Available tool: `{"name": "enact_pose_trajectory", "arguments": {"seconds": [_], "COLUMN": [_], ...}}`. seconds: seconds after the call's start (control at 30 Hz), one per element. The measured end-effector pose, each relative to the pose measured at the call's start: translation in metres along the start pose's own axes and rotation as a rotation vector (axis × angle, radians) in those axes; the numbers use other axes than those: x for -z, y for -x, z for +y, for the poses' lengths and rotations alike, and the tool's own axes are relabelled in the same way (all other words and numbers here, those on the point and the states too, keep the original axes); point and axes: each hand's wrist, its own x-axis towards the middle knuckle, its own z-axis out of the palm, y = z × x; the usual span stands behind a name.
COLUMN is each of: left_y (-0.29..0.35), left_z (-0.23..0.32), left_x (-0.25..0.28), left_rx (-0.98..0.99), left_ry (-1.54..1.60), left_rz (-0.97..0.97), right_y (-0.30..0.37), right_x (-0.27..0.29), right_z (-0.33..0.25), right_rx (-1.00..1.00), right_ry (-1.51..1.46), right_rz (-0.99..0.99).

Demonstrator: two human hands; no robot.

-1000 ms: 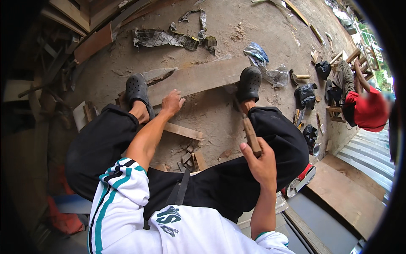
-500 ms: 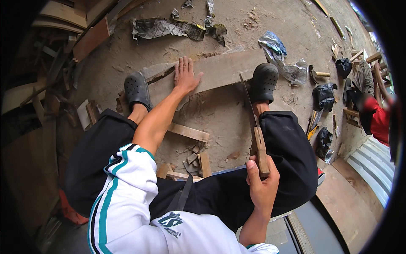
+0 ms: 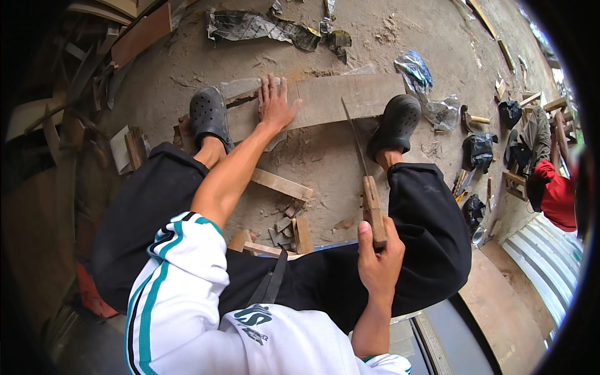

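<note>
My left hand (image 3: 277,111) lies flat with spread fingers on a wide wooden board (image 3: 340,90). Both of my dark clogs are at the board's ends, the left clog (image 3: 209,115) and the right clog (image 3: 397,122). Closed around a wooden handle, my right hand (image 3: 379,262) holds a handsaw (image 3: 374,209) over the gap between my legs. Its narrow blade points away from me, seen nearly edge-on, and the tip overlaps the board left of my right foot. Whether blade and board touch, I cannot tell.
A loose wood strip (image 3: 281,185) and several offcuts (image 3: 292,228) lie between my legs. Crumpled plastic (image 3: 415,72), a hammer (image 3: 478,119) and black bags (image 3: 480,151) are on the right. Another person in red (image 3: 553,194) is at the far right. Scrap wood (image 3: 142,37) piles up on the left.
The handsaw and my right hand have shifted left and slightly toward me; the blade tip now lies farther from my right clog. My left hand stays on the board.
</note>
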Motion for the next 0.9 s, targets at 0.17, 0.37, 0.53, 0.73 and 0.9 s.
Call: {"name": "enact_pose_trajectory", "arguments": {"seconds": [0.17, 0.37, 0.53, 0.73, 0.9], "left_y": [0.039, 0.074, 0.067, 0.062, 0.061], "left_z": [0.028, 0.007, -0.026, -0.036, -0.042], "left_x": [-0.001, 0.018, 0.04, 0.061, 0.053], "left_rx": [-0.26, -0.723, -0.122, 0.091, 0.081], "left_ry": [-0.124, 0.153, -0.03, -0.098, -0.162], "left_rz": [-0.319, -0.386, -0.237, -0.499, -0.542], "right_y": [-0.004, -0.007, -0.018, -0.033, -0.032], "right_x": [-0.014, -0.022, -0.051, -0.074, -0.084], "right_z": [0.004, 0.0, -0.014, -0.006, 0.012], "right_rx": [0.13, 0.01, 0.128, 0.148, 0.199], "right_ry": [0.061, -0.067, 0.024, 0.012, 0.029], "right_rz": [0.035, -0.012, 0.013, 0.0, 0.051]}}
